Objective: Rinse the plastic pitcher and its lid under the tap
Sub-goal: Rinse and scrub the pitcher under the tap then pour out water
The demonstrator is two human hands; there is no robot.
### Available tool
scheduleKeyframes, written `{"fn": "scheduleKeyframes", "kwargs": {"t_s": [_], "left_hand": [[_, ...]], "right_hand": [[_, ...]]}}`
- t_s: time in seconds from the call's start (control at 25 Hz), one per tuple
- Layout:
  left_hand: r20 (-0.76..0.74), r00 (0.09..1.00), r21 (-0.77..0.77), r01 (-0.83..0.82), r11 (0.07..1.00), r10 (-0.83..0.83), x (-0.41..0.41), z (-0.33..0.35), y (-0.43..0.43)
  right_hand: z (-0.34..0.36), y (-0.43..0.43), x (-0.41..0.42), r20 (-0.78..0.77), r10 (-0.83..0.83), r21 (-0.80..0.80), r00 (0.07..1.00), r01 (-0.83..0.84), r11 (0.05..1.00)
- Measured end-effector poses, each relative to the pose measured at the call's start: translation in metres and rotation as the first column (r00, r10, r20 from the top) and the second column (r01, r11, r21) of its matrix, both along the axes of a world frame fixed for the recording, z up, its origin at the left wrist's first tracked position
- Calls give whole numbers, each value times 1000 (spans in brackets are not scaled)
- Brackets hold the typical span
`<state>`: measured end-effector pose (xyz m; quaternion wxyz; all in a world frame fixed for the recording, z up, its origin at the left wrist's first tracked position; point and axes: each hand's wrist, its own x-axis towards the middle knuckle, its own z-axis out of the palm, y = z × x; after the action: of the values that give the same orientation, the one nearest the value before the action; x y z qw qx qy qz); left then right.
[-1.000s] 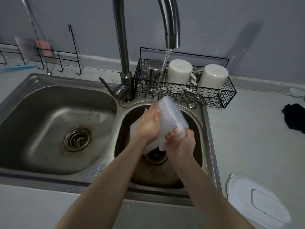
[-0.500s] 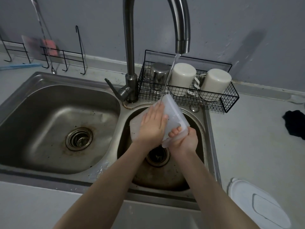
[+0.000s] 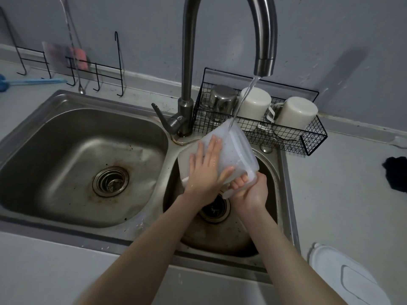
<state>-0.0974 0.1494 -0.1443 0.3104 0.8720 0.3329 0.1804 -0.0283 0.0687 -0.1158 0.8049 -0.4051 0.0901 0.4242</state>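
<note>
The plastic pitcher [image 3: 233, 155] is translucent white, boxy with rounded corners, and lies tilted on its side above the right basin [image 3: 222, 236] of the steel double sink, just in front of the tap [image 3: 189, 69]. Its handle end points toward the person and its upper far edge sits under the spout, where the thin stream of water [image 3: 242, 102] lands on it. Droplets speckle its wall.

The left hand [image 3: 206, 170] lies flat on the pitcher's upper side, fingers spread and straight, palm pressed to the plastic, holding nothing. The right hand [image 3: 248, 190] is curled closed around the pitcher's handle from below, fingertips showing over the near edge.

The lid [image 3: 345, 278], white with a raised flap panel, rests on the counter well to the right of the tap and nearer the person, apart from both hands. Behind the right basin, just right of the tap, a black wire basket [image 3: 308, 142] holds a steel cup [image 3: 222, 100] and two white mugs [image 3: 295, 111], upside down.
</note>
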Motion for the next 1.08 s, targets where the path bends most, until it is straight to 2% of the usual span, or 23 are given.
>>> {"fn": "scheduleKeyframes", "kwargs": {"t_s": [0.08,0.16,0.2,0.24,0.32,0.36,0.4,0.48,0.56,0.6,0.72,0.84,0.88,1.08], "left_hand": [[79,995,-181,-39,983,54,-1,6,10],[36,986,-305,-142,942,160,6,11,13],[-17,988,-247,-156,957,156,11,14,7],[-51,993,-123,-114,986,109,16,16,-3],[-61,996,100,67,993,-61,21,14,-21],[-53,989,136,141,981,-135,19,12,-22],[-15,986,134,165,977,-164,17,10,-17],[61,996,13,64,998,-64,17,11,1],[-14,996,-185,-85,979,83,18,11,16],[-64,991,-200,-128,971,118,19,11,16],[-21,993,-43,-115,992,114,17,12,0],[-96,992,255,104,961,-82,10,6,-15],[-111,986,301,149,942,-121,7,2,-16],[-10,963,177,266,948,-269,-9,-5,16]], "right_hand": [[1,-6,0,37,5,-9,999,-5,1000],[0,-12,-5,100,29,-64,995,-22,998],[0,-13,-7,81,14,-95,997,-6,995],[-1,-12,-7,22,-28,-116,999,31,993],[-1,-10,-2,-88,-128,-139,988,116,984],[1,-10,1,-104,-146,-149,984,130,980],[3,-11,3,-108,-142,-149,984,125,981],[4,-13,3,-116,-104,-143,988,87,986],[5,-17,-1,-124,-71,-154,990,52,987],[5,-18,-1,-127,-69,-164,989,48,985],[10,-13,3,-142,-155,-154,978,133,979],[14,-2,6,-158,-207,-127,965,188,974],[15,1,5,-165,-210,-121,964,191,974],[18,-1,5,-153,-197,-143,968,176,974]]}}
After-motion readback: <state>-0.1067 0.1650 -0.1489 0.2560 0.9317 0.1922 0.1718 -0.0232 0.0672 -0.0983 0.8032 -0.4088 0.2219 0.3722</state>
